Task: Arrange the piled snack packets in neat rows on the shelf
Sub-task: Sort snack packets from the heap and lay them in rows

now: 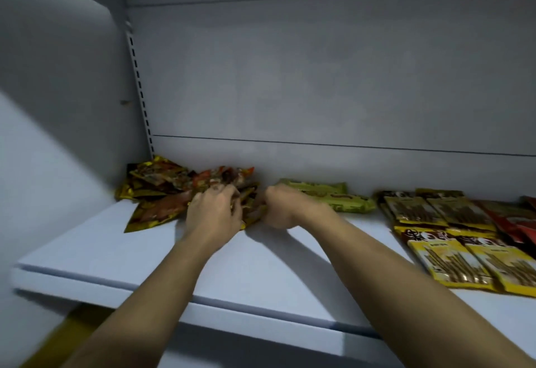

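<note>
Two hands, head view: both reach to the far left of the shelf (121, 254), at the piled packets (162, 187).
Left grip: left hand (214, 212) lies on the pile's right part, fingers curled round packets and clamped on them.
Right grip: right hand (280, 208) is curled and touches the pile's right edge. Its fingers are hidden behind the knuckles, so I cannot tell whether it is clamped on anything.
Task's thing: the pile sits loose and overlapping in the far-left corner, against the back panel (319, 91) and near the side wall (58, 112). None of it is in rows yet.
Neighbours: green packets (336, 196) lie just right of the right hand, at the back. Yellow packets (464, 263) lie in rows at far right, with blurred red packets (516, 216) beyond.
Step in hand: likely pulling a few packets off the pile; work on this pile looks early.
Next move calls for: drawing a handful nearer, squaring the edges and laying them flat side by side.
Edges and room: bare shelf runs from the pile to the front lip (232, 309), and right toward the yellow rows. The side wall hems the left, and sliding packets could drop off the front lip.
</note>
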Available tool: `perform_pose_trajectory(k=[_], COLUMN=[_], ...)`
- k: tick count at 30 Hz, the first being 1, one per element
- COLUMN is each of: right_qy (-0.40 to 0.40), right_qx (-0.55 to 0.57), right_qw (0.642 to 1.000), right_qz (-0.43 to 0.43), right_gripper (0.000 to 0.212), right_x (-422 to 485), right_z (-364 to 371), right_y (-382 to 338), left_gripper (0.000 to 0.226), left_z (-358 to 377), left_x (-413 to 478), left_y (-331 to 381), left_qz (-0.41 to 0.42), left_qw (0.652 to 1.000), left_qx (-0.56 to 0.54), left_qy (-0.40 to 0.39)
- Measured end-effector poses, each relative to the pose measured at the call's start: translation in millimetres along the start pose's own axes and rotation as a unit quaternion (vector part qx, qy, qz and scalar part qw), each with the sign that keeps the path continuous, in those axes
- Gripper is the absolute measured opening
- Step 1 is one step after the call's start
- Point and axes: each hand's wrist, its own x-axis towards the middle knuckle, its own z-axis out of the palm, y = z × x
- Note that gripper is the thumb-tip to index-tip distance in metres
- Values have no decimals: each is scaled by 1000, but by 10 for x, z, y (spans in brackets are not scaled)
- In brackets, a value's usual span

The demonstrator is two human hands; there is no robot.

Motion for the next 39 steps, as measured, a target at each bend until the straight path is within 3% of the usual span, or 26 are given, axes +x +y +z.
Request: perform_pose_trajectory(k=[5,8,14,19,25,31,35,39], right_qy=[40,38,87,57,32,86,193,222], right_qx=[-4,-3,15,-9,-1,125,264,291], right_qw=[999,999,991,981,976,966,923,901], right_qz=[-23,-3,104,186,217,210,204,234], right_gripper=[43,42,32,48,73,79,61,37], right_x=[54,14,-74,-101,-116,-100,-98,-125], right_z=[300,310,209,178,223,217,160,103], right_y=[-131,-33,148,220,227,209,139,134], left_gripper=[44,45,38,18,60,59,69,78], left_z=[79,138,144,90,81,80,115,122], left_x=[-55,-50,-93,-143,-140,-141,-102,-52], left_y=[-37,-60,-52,48,49,43,38,19], left_qz=[-26,-17,31,15,1,-36,-62,-102], left_qw=[996,988,990,987,989,982,984,959], left_qx=[13,35,-11,-111,25,30,1,-221], left_qy=[-89,-146,-135,-111,-148,-182,-169,-144])
